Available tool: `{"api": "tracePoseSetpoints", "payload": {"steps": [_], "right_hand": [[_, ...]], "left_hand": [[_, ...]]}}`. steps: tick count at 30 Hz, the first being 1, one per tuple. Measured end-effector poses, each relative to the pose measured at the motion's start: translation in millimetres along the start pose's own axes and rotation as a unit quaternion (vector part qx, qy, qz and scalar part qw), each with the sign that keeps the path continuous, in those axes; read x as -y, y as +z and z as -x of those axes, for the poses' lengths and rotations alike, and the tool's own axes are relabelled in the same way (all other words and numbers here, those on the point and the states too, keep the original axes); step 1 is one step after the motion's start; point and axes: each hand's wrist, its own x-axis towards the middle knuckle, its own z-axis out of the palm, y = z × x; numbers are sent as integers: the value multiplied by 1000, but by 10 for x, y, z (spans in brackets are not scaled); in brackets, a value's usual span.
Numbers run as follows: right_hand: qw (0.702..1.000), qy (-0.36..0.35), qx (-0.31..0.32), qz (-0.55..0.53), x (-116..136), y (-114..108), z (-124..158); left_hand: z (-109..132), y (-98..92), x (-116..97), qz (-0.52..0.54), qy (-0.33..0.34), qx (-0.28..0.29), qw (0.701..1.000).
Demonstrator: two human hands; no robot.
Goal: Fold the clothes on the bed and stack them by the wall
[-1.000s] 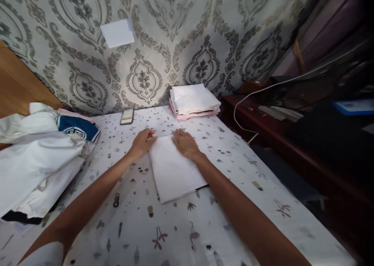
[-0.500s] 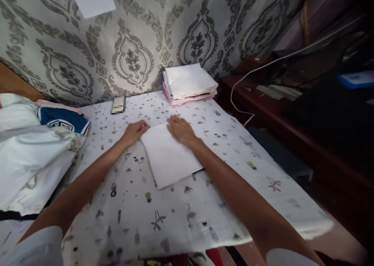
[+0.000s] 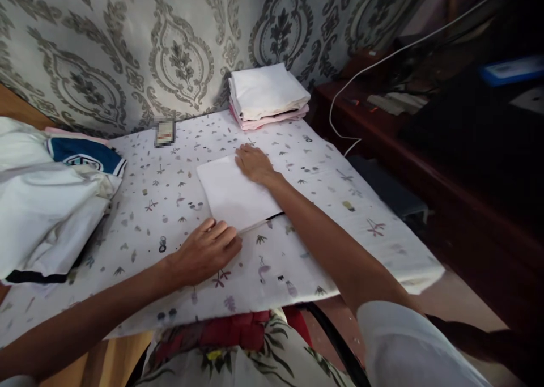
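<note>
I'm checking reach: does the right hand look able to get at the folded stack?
Probably yes: only patterned sheet shows between the right hand and the folded stack, though the hand lies on the white cloth.

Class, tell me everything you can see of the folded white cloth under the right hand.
The folded white cloth lies flat on the patterned sheet, roughly four-sided, plain, smooth-looking fabric. A dark strip shows at its near edge. The right hand lies over its far right part; the left hand covers its near left corner, its grip unclear.
</note>
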Motion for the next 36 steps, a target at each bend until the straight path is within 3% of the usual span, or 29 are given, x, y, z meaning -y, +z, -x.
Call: {"api": "tracePoseSetpoints", "payload": {"steps": [4, 10, 14, 21, 23, 25, 27, 30, 33, 34, 36], "right_hand": [[1000, -3, -5, 4, 7, -9, 5], [1000, 0, -1, 4, 1, 5, -10], [1000, -2, -12, 0, -10, 34, -15], [1000, 7, -9, 4, 22, 8, 8], [1000, 11, -7, 9, 49, -22, 28], [1000, 13, -5, 14, 80, -60, 52], [1000, 14, -5, 18, 103, -108, 71], [1000, 21, -1, 18, 93, -205, 55], [999, 35, 31, 0, 16, -323, -37], [998, 40, 47, -12, -18, -362, -79], [996, 49, 69, -41, -80, -433, -157]], "left_hand": [[52, -43, -188, -154, -34, -11, 987], [-78, -174, -405, -197, -99, 183, 958], [-76, -171, -405, -163, -95, 236, 953], [60, -131, -401, -97, -128, 255, 954], [79, -141, -336, -25, -168, 233, 958], [91, -151, -195, 88, -251, 171, 949], [84, -138, 7, 213, -363, 87, 903], [20, -51, 316, 411, -503, 7, 761], [-92, 74, 487, 551, -576, -15, 604], [-130, 107, 504, 571, -589, -14, 572], [-198, 144, 505, 597, -595, 6, 539]]}}
